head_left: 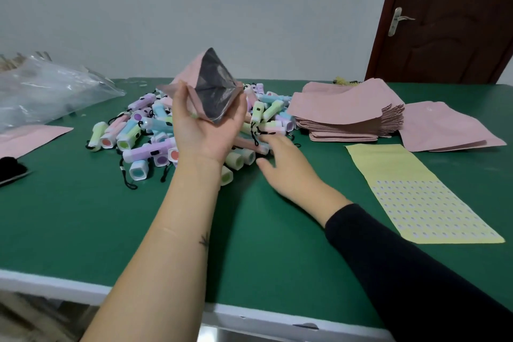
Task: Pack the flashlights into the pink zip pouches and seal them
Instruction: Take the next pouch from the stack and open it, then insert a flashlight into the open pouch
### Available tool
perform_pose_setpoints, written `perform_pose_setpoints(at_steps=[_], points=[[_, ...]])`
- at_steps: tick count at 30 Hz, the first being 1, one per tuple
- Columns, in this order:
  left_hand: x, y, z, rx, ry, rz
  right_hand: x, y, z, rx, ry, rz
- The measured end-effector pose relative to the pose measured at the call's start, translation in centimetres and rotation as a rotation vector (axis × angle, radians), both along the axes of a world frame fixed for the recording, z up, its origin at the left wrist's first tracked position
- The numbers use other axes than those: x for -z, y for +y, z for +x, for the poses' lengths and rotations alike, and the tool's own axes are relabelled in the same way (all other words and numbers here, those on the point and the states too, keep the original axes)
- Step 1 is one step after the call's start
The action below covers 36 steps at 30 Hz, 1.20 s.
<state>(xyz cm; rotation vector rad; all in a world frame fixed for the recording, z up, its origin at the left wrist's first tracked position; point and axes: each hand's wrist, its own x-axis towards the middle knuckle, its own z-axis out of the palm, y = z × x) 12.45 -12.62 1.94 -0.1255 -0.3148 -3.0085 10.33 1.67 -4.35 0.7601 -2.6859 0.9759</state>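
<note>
My left hand [204, 130] holds a pink zip pouch [211, 88] up above the table, its mouth spread wide so the dark silvery inside faces me. Behind and below it lies a heap of several small pastel flashlights [144, 133] with black wrist cords. My right hand [286, 166] reaches low over the green table, fingers stretched out at the heap's right edge, touching a pink flashlight [249, 144]; I see nothing gripped in it. A stack of flat pink pouches [344, 113] sits at the right.
A crumpled clear plastic bag [47, 91] lies at the back left, with a flat pink pouch [30, 138] below it. A yellow sticker sheet [416, 194] lies at the right on the green table [111, 230]. More pouches [444, 127] and a brown door [449, 22] are at far right.
</note>
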Motion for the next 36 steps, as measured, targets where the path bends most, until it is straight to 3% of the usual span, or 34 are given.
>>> perform_pose_setpoints(at_steps=[5, 17, 19, 23, 25, 27, 31, 36], points=[[0.0, 0.4, 0.0, -0.008, 0.015, 0.071, -0.3, -2.7, -0.7, 0.009, 0.115, 0.257], [0.5, 1.2, 0.3, 0.126, 0.101, 0.058, -1.4, -2.1, -2.2, 0.185, -0.047, 0.289], [0.4, 1.4, 0.3, 0.145, 0.089, 0.05, -2.2, -0.8, -2.6, 0.254, -0.054, 0.122], [0.5, 2.2, 0.1, 0.188, 0.053, 0.03, -4.7, 2.2, -3.1, 0.327, -0.174, -0.681], [0.6, 2.9, 0.0, 0.19, 0.019, -0.008, -5.9, 3.2, -2.8, 0.271, -0.217, -0.986], [0.8, 3.5, -0.1, 0.183, -0.008, -0.058, -6.9, 3.5, -2.1, 0.179, -0.1, -1.178], [1.3, 4.3, -0.3, 0.164, -0.028, -0.133, -8.2, 2.2, 0.4, 0.012, 0.153, -1.222], [1.2, 4.3, -0.3, 0.209, 0.031, -0.144, -7.2, 0.2, 1.9, -0.018, 0.414, -0.829]])
